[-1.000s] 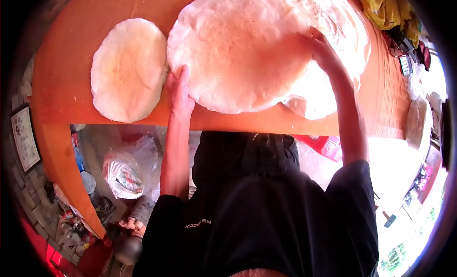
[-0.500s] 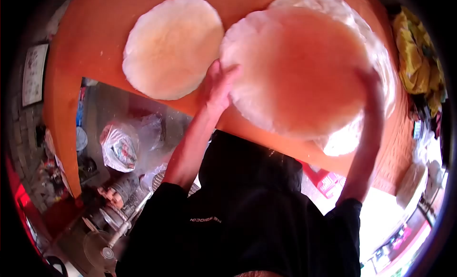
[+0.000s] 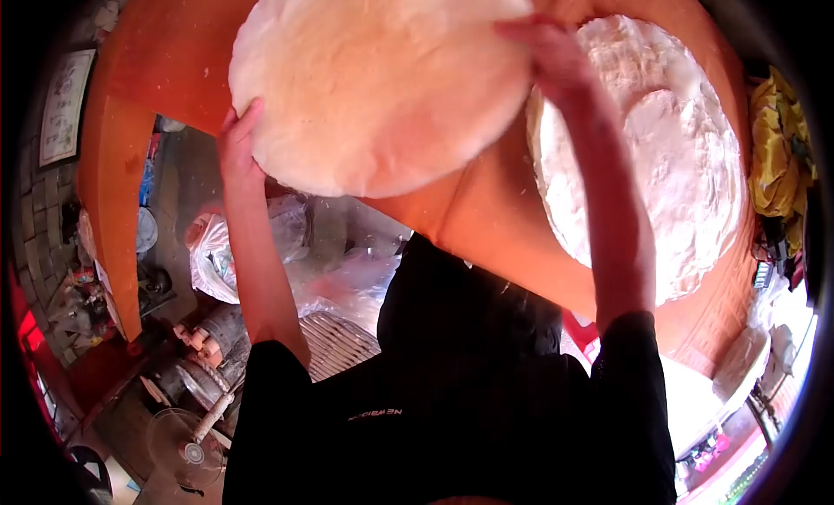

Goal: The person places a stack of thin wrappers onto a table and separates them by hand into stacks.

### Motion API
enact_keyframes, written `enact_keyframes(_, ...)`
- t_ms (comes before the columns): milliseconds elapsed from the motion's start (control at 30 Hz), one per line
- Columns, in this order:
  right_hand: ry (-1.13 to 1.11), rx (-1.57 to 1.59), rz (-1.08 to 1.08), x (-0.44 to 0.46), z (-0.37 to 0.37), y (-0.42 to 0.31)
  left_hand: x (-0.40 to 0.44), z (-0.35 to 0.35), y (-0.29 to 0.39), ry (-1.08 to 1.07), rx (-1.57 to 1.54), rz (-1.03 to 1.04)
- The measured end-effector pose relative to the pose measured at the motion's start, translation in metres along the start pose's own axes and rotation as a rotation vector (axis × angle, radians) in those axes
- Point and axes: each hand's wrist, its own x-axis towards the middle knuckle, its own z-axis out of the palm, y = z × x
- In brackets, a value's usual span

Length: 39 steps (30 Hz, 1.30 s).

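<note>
A large, pale, thin round flatbread (image 3: 373, 88) is held over the left part of the orange tabletop, its near edge overhanging the table. My left hand (image 3: 241, 145) pinches its left edge, thumb on top and the other fingers hidden beneath. My right hand (image 3: 552, 53) is on the right edge, fingers over the top, slightly blurred. A stack of similar white, wrinkled rounds (image 3: 686, 184) lies on the table to the right, partly behind my right forearm. Whether another round lies under the held one is hidden.
The orange tabletop (image 3: 512, 218) spreads before me, its near edge close to my body. Below on the left are a plastic-lined bin (image 3: 213, 257), a slatted rack (image 3: 339, 344) and a fan (image 3: 191, 453). Yellow cloth (image 3: 773, 149) hangs at the far right.
Both hands have moved left with a flatbread, away from the stack, which now shows more fully. The separate round seen on the left before no longer shows by itself.
</note>
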Motion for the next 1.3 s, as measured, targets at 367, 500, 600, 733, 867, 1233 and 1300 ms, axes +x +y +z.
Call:
enact_keyframes(367, 0.264, -1.033, -0.129, 0.043, -0.008, 0.073, 0.017, -0.07, -0.054, 0.274, 0.189, 0.022)
enact_keyframes(500, 0.332, -1.063, -0.321, 0.034, 0.03, 0.091, 0.021, -0.11, -0.085, 0.23, 0.242, 0.085)
enact_keyframes(600, 0.289, -1.251, -0.209, 0.046, 0.011, 0.094, 0.003, -0.052, -0.079, 0.184, 0.272, 0.094)
enact_keyframes(733, 0.293, -0.942, -0.627, -0.041, -0.003, 0.049, 0.0, -0.042, -0.075, 0.217, 0.301, 0.078)
enact_keyframes(867, 0.568, -1.104, -0.349, -0.163, -0.07, 0.023, 0.008, -0.076, -0.075, 0.294, 0.174, 0.072)
enact_keyframes(1233, 1.123, -0.132, 0.19, -0.356, -0.335, 0.026, -0.127, 0.099, -0.066, 0.047, 0.379, 0.335)
enact_keyframes(1300, 1.153, -0.201, 0.265, -0.35, -0.335, 0.02, -0.159, 0.163, -0.09, -0.176, 0.259, 0.076)
